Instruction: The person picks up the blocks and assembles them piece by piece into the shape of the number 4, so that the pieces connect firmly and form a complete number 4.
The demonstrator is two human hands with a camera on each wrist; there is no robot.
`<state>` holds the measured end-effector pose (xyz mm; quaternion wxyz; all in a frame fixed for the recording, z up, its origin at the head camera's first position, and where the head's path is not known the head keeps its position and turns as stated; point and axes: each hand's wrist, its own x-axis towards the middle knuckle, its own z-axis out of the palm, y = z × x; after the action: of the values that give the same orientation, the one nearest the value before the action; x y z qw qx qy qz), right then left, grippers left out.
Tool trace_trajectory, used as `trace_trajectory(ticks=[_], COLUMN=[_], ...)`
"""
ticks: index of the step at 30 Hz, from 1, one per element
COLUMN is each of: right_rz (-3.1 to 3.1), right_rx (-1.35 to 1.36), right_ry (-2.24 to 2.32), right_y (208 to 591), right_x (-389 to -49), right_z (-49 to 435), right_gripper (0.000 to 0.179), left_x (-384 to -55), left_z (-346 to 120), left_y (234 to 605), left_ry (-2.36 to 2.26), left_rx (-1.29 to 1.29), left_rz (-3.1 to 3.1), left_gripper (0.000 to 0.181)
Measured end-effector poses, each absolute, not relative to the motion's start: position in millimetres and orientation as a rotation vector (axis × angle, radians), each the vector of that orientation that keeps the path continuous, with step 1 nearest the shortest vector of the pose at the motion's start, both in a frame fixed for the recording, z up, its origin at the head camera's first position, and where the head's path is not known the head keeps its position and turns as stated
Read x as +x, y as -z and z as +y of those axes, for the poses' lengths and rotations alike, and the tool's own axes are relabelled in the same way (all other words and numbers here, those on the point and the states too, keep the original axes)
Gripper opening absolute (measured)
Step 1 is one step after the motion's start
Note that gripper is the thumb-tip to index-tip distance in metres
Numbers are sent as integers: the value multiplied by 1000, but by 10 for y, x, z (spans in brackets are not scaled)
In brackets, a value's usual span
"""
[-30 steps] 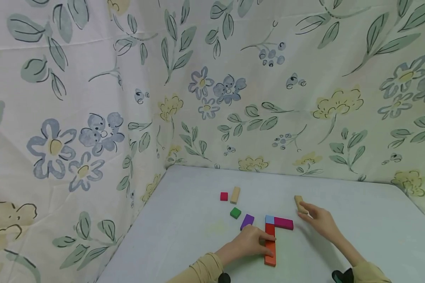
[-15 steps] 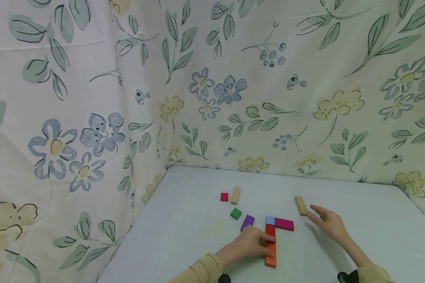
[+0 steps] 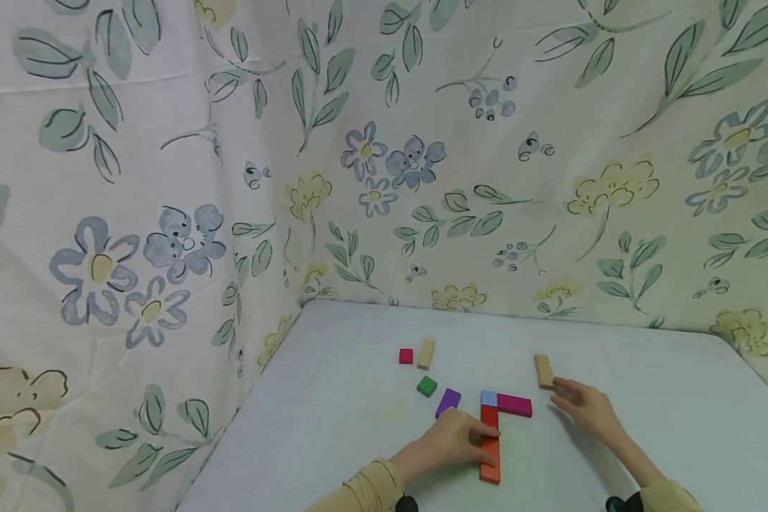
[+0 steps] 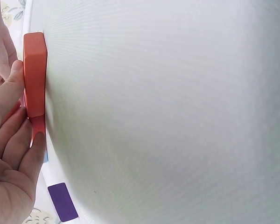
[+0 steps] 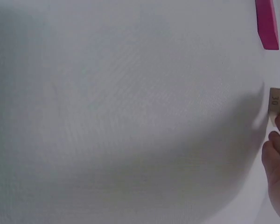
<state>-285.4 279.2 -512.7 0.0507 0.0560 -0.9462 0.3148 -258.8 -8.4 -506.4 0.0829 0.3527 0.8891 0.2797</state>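
A row of an orange block and a red block lies on the table, with a light blue block at its far end. My left hand rests on the row, thumb over the orange block and a finger across the red one. Its thumb and fingers show along the orange block in the left wrist view. To the right, my right hand has its fingertips at the near end of a plain wooden block. In the right wrist view this wooden block shows "30" on its end.
A magenta block extends right from the light blue one. Farther left lie a purple block, a green block, a small red cube and another wooden block. Floral cloth hangs behind the white table.
My right hand has drawn back from over the wooden block, then returned to its near end. The block now lies straighter. My left hand has stayed on the row.
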Motion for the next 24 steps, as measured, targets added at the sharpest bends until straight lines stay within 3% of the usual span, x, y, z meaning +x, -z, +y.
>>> trace_trajectory(ticks=[13,24], right_rz=[-2829,-2831], right_rx=[221,195], right_ry=[-953,-963], right_y=[5145,5086], right_x=[-2949,-3089], right_z=[2714,2855], right_gripper=[47,67], left_x=[-2622,-2606], left_z=[-98,-82], left_y=[5064,5082], left_ry=[-814,-837], left_rx=[1083,1065], left_rz=[2678,2649], left_gripper=[41,41])
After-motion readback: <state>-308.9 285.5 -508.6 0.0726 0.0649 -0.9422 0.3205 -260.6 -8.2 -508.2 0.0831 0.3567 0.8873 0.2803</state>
